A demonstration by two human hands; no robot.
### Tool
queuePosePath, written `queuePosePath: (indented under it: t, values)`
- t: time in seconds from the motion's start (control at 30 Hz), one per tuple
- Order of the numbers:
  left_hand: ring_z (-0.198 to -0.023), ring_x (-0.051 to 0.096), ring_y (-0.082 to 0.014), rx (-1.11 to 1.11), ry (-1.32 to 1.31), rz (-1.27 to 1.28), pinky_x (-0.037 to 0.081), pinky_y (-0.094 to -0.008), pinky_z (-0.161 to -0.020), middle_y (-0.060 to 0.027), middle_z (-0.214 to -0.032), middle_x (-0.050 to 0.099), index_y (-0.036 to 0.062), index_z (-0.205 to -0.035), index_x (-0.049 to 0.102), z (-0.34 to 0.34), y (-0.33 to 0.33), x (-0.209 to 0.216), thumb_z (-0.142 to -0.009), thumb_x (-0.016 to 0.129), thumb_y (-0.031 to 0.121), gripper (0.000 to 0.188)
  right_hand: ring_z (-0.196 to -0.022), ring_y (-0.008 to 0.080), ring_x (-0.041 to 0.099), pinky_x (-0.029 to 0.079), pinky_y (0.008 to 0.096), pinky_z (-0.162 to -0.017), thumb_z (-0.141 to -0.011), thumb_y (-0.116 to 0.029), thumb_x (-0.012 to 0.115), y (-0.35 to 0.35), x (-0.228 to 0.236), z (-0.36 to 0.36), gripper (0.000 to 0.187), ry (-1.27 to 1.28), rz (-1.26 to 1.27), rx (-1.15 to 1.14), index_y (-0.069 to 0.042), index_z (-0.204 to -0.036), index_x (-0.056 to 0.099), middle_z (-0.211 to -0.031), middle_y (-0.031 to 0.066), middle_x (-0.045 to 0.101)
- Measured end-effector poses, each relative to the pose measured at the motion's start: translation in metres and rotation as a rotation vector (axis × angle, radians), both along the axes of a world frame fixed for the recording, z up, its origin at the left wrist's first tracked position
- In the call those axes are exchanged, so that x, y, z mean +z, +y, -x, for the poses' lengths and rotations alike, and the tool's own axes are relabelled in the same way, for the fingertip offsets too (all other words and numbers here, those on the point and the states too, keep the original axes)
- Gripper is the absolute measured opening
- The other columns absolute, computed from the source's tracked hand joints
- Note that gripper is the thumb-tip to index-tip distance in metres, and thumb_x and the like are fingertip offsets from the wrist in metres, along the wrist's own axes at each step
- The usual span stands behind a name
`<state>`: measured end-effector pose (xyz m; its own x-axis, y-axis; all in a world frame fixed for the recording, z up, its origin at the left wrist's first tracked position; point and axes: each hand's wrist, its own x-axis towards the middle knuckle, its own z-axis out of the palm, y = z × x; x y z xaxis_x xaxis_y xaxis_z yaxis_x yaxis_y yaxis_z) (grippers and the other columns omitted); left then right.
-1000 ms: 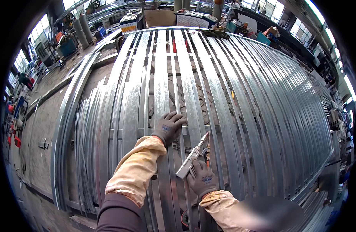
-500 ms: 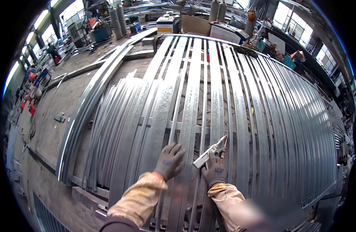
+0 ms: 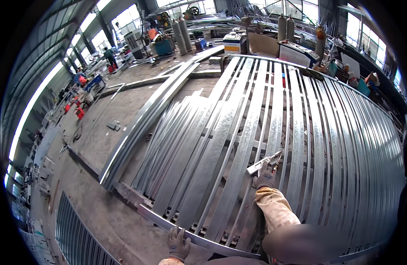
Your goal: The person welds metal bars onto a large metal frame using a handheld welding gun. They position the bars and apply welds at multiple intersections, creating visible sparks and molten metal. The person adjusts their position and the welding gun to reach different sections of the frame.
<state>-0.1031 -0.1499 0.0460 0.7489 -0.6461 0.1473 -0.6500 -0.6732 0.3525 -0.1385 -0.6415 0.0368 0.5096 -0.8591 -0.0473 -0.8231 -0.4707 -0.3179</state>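
Note:
My right hand, in a grey glove, is closed round a pale welding gun with a narrow tip pointing up and to the right. The gun is above the long silvery metal slats, which lie side by side with gaps between them. Down at the lower edge, my left hand, also gloved in grey, has its fingers apart at the near metal rail of the slatted frame. Whether its fingertips touch the rail is hard to tell. Tan sleeves cover both forearms.
Long metal profiles lie left of the slats. Another slatted panel is at the lower left. Gas cylinders, a white machine and other equipment stand at the back. A person is far off at the left.
My left hand has moved from over the slats down to the near rail. My right hand still holds the welding gun. The view has swung left, showing more floor.

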Motion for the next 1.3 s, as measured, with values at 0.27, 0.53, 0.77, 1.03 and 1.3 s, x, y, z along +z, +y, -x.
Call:
queuePosePath:
  t: [0.27,0.53,0.77,1.03,1.3]
  values:
    - [-0.134,0.044,-0.0374,0.171,0.116,-0.036,0.035,-0.0494,-0.111,-0.0192,-0.146,0.046,0.0118,-0.138,0.052,0.057,0.030,0.006,-0.081,0.072,0.036,0.065,-0.129,0.0391,0.053,0.047,0.0452,-0.104,-0.076,-0.041,0.077,-0.002,-0.008,0.001,0.095,-0.061,-0.172,-0.043,-0.007,-0.152,0.033,-0.143,0.0246,0.048]
    - [-0.132,0.048,-0.0391,0.287,0.181,-0.004,0.037,-0.0501,-0.111,-0.0214,-0.145,0.047,0.0112,-0.136,0.056,0.126,0.073,-0.007,-0.085,0.068,0.040,0.059,-0.085,0.0249,0.066,0.053,0.0361,-0.076,-0.085,-0.027,0.074,-0.042,0.038,0.078,0.057,-0.936,-0.585,0.162,-0.002,-0.132,0.056,-0.099,0.0120,0.067]
    - [-0.134,0.044,-0.0421,0.316,0.408,-0.046,0.038,-0.0491,-0.111,-0.0219,-0.150,0.043,0.0100,-0.139,0.052,0.177,0.077,-0.008,-0.089,0.064,0.040,0.059,-0.068,0.0106,0.059,0.047,0.0238,-0.053,-0.096,-0.030,0.064,-0.001,0.165,0.198,0.040,-0.832,-0.856,0.142,-0.005,-0.127,0.060,-0.097,0.0046,0.065]
    - [-0.130,0.047,-0.0405,0.312,0.323,0.123,0.040,-0.0488,-0.108,-0.0215,-0.146,0.045,0.0090,-0.137,0.053,0.136,0.064,-0.068,-0.090,0.065,0.041,0.059,-0.063,0.0149,0.063,0.050,0.0246,-0.050,-0.100,-0.028,0.058,0.041,0.232,0.309,0.037,-1.003,-0.681,-0.053,-0.003,-0.126,0.058,-0.087,0.0075,0.064]
    - [-0.121,0.059,-0.0313,0.819,0.465,0.567,0.046,-0.0395,-0.102,-0.0253,-0.130,0.059,-0.0066,-0.137,0.047,0.024,0.030,-0.084,-0.101,0.057,0.030,0.053,-0.067,0.0168,0.064,0.051,0.0265,-0.055,-0.100,-0.025,0.056,0.084,0.341,0.352,0.035,-0.950,-0.306,-0.236,0.000,-0.125,0.059,-0.091,0.0103,0.065]
